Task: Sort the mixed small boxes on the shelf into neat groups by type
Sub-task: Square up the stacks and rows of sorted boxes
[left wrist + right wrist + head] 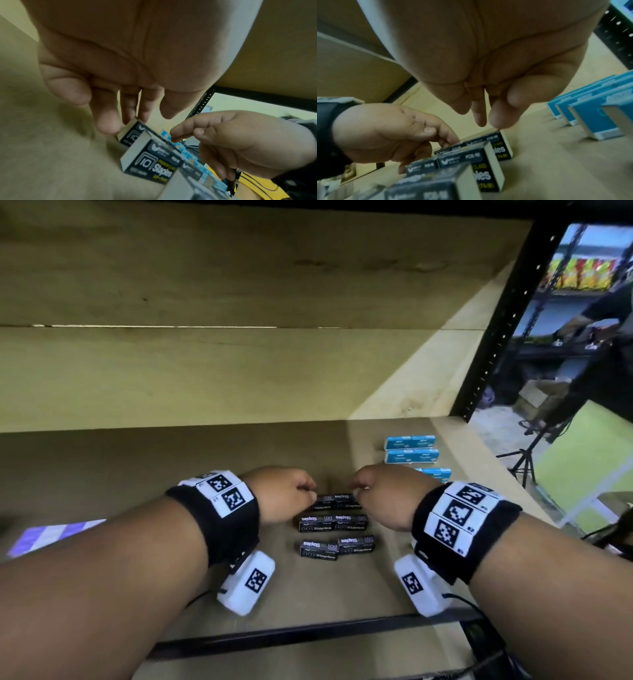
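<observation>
Sorting appears nearly complete, judged from the present layout. Black boxes (pixel 334 523) lie in three rows of two near the middle of the shelf (pixel 171 467), toward its front edge. Blue boxes (pixel 411 455) form a separate column near the right edge, well apart from the black group. The nearest black row is uneven: its two boxes sit offset from each other. That row probably needs squaring. A purple-striped item (pixel 51 535) lies near the left edge; its type cannot be told.

Left hand (pixel 281 494) and right hand (pixel 383 494) meet over the farthest black row (pixel 337 502). In the left wrist view, left fingertips (pixel 109 125) touch the end face of that row's left box. In the right wrist view, right fingertips (pixel 498 121) sit at the top corner of the right box; contact cannot be confirmed. Both hands have fingers bent downward, not wrapped around any box. The step in hand is likely pressing the row ends together to align it.

Containers: none are visible. All boxes rest directly on the shelf board.
</observation>
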